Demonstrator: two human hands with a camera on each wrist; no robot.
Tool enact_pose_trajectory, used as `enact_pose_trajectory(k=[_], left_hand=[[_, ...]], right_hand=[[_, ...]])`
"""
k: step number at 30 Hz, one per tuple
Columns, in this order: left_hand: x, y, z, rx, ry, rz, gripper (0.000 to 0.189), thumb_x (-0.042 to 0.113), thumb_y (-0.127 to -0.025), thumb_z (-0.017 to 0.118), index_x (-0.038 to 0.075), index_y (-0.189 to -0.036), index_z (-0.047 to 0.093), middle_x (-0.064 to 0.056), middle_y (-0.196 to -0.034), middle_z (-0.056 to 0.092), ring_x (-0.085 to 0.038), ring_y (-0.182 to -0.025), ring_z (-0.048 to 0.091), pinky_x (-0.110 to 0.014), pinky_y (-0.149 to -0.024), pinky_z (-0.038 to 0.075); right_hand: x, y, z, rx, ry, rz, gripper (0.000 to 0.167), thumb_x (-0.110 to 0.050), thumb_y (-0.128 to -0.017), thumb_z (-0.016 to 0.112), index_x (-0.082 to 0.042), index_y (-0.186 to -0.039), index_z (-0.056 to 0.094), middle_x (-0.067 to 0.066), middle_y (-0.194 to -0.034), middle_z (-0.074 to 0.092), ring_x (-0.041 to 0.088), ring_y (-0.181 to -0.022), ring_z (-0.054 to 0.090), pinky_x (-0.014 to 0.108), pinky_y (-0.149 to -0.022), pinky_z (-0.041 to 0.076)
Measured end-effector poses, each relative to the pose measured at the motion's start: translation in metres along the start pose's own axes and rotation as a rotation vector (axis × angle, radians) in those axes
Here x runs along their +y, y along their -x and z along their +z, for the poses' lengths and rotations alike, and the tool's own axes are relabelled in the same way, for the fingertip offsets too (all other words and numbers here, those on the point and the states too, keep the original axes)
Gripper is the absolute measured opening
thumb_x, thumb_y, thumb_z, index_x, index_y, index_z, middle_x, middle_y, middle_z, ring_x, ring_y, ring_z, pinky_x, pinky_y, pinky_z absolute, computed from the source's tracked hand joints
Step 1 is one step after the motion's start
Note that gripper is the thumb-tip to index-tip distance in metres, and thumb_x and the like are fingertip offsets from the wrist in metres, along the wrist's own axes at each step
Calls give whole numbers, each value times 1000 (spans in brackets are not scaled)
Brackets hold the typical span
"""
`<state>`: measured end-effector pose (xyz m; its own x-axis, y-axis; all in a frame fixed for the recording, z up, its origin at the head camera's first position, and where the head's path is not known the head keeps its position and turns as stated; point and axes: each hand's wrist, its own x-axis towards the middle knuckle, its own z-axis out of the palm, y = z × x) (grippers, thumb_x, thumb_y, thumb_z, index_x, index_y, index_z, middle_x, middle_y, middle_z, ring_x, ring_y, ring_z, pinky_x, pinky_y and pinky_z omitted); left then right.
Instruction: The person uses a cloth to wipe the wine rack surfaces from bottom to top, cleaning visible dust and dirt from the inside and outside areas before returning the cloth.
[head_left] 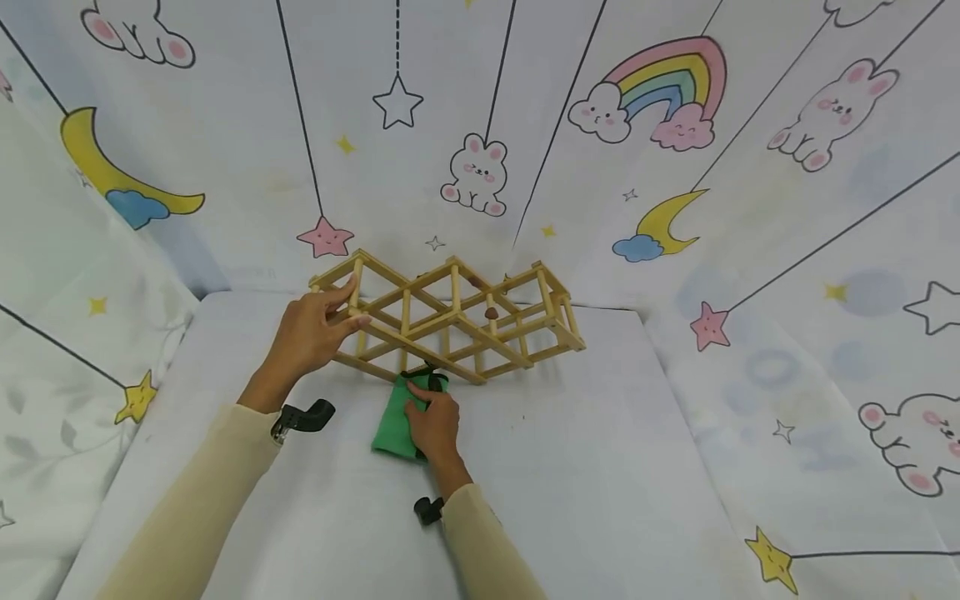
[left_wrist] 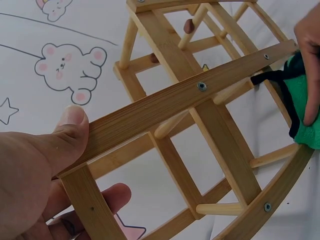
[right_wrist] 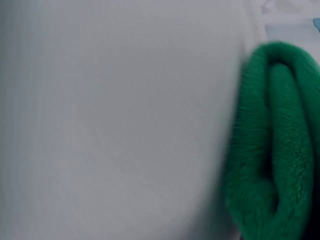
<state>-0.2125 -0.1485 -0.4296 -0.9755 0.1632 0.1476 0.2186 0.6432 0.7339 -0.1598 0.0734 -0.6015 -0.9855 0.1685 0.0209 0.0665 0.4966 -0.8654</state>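
A light wooden lattice rack, made of crossed slats and round dowels joined with bolts, stands at the back of the table. My left hand grips its left end; in the left wrist view the thumb lies on a slat and the fingers curl behind an upright piece. My right hand holds a folded green cloth with black edging against the rack's lower front. The right wrist view shows the fluffy folds of the cloth, while the hand itself is out of that view.
The white table reaches back to a wall hanging printed with bunnies, stars, moons and a rainbow. Similar cloth hangs at both sides. Small brown knobs sit on the rack's dowels. Each wrist carries a black camera mount.
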Motion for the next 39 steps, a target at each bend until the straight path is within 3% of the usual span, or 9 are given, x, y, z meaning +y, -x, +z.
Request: enact_pose_trajectory(k=[3,9,15,17,22,24,30,32,39], left_hand=[[0,1,1,-4,-2,-1,71,29,-101,76,17,-162,41,-24,-156,54,-48,-131,63,-59,-95,54],[2,-2,1,15,-9,18,70,29,-101,76,17,-162,42,-26,-153,57,-49,-130,63,-63,-98,54],[5,-2,1,-13,5,-2,70,31,-102,74,19,-163,40,-26,-156,54,-49,-134,61,-64,-103,53],[5,-2,0,-14,4,-5,71,31,-102,74,20,-163,40,-25,-157,53,-49,-134,61,-63,-102,53],[4,-1,-1,1,-4,-7,71,31,-102,75,20,-163,40,-25,-157,53,-49,-133,61,-62,-99,53],[4,-1,-1,2,2,-6,70,31,-102,75,20,-163,40,-25,-157,53,-49,-134,61,-62,-99,54],[5,0,0,-14,14,-16,71,30,-102,75,18,-162,41,-24,-155,55,-48,-132,62,-59,-97,55],[5,1,-1,-13,8,-25,71,30,-102,75,19,-162,41,-25,-153,57,-48,-130,64,-59,-95,55],[4,0,-1,0,4,-27,70,29,-101,76,17,-162,42,-28,-149,60,-48,-128,66,-59,-93,56]], right_hand=[[-2,3,-10,-8,24,-68,35,-13,-92,78,-36,-118,82,8,-124,79,23,-93,71,27,-71,53],[2,-2,-41,139,10,-304,32,-10,-91,79,-28,-117,83,10,-123,77,29,-116,72,47,-98,60],[34,-12,-71,175,189,21,29,-10,-91,79,-30,-111,86,11,-124,77,31,-105,73,47,-78,60],[39,-13,-77,136,218,28,30,-11,-91,80,-33,-111,85,11,-125,77,30,-106,72,44,-77,59],[22,-20,-85,-13,172,-267,28,-19,-95,79,-36,-117,83,12,-128,75,33,-116,71,50,-89,59],[16,-24,-88,-37,189,-299,24,-21,-96,78,-34,-116,84,13,-127,75,35,-115,71,54,-90,59],[31,-33,-102,15,352,5,20,-14,-92,78,-30,-100,88,8,-119,79,31,-89,73,47,-67,58],[36,-32,-105,11,372,35,22,-14,-92,78,-32,-101,88,6,-119,79,27,-84,71,41,-62,55],[23,-37,-101,-60,301,-315,16,-23,-94,80,-28,-106,88,9,-123,77,33,-109,73,54,-85,60]])
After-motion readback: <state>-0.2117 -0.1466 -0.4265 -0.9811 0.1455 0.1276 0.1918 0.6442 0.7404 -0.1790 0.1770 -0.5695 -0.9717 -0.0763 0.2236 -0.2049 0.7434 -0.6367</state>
